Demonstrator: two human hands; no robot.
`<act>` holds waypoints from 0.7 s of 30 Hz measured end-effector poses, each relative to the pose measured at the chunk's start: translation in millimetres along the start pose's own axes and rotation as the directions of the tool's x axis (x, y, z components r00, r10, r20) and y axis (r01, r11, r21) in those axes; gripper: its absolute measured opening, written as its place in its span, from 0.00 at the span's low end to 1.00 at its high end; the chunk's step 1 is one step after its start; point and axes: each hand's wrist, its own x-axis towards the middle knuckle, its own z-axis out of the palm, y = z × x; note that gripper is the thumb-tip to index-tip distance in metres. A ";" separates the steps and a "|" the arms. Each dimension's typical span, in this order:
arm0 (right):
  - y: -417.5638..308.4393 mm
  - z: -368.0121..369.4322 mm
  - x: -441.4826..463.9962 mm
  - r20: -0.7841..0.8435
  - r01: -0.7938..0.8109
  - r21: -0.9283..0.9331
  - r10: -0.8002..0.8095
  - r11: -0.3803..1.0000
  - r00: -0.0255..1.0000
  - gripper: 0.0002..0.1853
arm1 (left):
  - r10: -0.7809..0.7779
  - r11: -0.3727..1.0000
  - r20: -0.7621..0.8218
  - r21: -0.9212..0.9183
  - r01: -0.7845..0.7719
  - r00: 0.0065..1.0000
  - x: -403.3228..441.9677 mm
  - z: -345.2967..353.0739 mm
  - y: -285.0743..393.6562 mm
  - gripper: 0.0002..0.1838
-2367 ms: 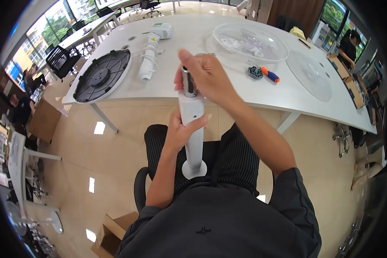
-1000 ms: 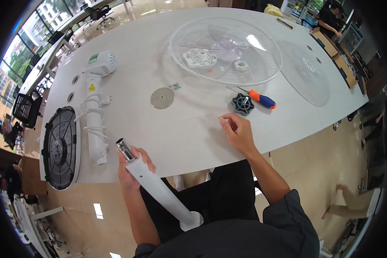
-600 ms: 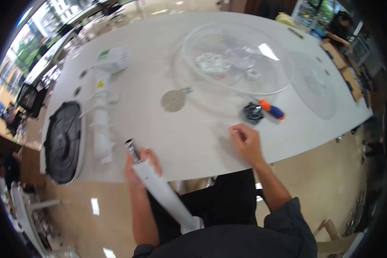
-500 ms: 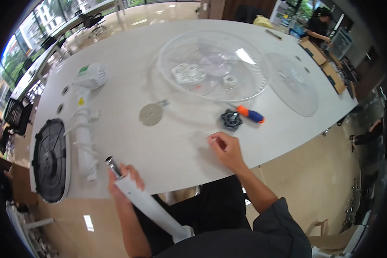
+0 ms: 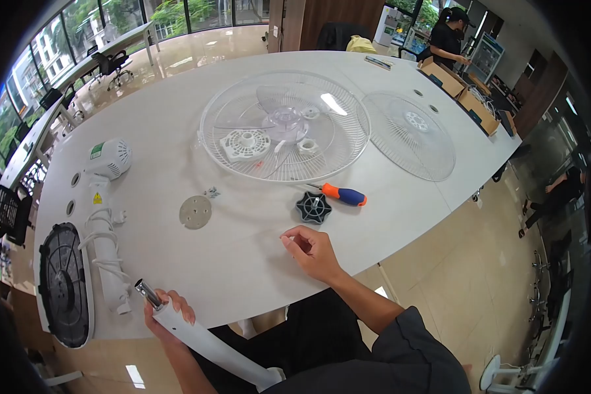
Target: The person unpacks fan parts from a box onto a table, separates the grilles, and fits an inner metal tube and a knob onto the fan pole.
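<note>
My left hand is wrapped round the upper end of a white fan pole, from which a shiny metal tube sticks out. The pole slants down toward my lap. Above the table's front part, my right hand is closed with thumb and fingertips together; whatever it may hold is hidden. Just beyond it lie a black star-shaped knob and an orange and blue screwdriver. A round metal plate lies farther left, beside some small screws.
A clear fan guard with blades and white parts inside sits mid-table; a flat grille lies right of it. At left are the fan motor head, its corded column and a black oval base. A person stands by open boxes.
The camera view has shifted, so the tabletop things appear farther left and lower. My left hand still grips the pole, and my right hand stays closed near the knob.
</note>
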 end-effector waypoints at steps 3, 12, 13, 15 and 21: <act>-6.0 -14.9 14.6 -0.150 0.153 -0.016 -0.153 0.988 0.977 0.06 | 0.001 1.000 -0.014 -0.012 -0.001 1.000 -1.2 1.0 -0.3 0.25; 3.9 -209.3 278.1 -0.152 -0.089 -0.929 -0.150 0.358 0.977 0.09 | 0.020 0.998 -0.053 -0.054 -0.023 0.998 -0.2 4.5 -3.8 0.26; 21.3 -219.8 299.2 0.053 0.023 -0.896 0.055 0.443 0.997 0.13 | 0.024 0.998 -0.067 -0.064 -0.028 0.998 -0.2 4.6 -4.5 0.26; 18.1 -209.5 307.7 0.285 0.117 -0.834 0.239 0.539 0.928 0.19 | 0.037 0.997 -0.075 -0.067 -0.042 0.996 -0.1 5.6 -5.3 0.26; 19.6 -191.2 285.5 0.119 -0.220 -0.796 0.502 0.563 0.857 0.36 | 0.035 0.998 -0.080 -0.053 -0.040 0.996 -1.9 5.4 -5.5 0.25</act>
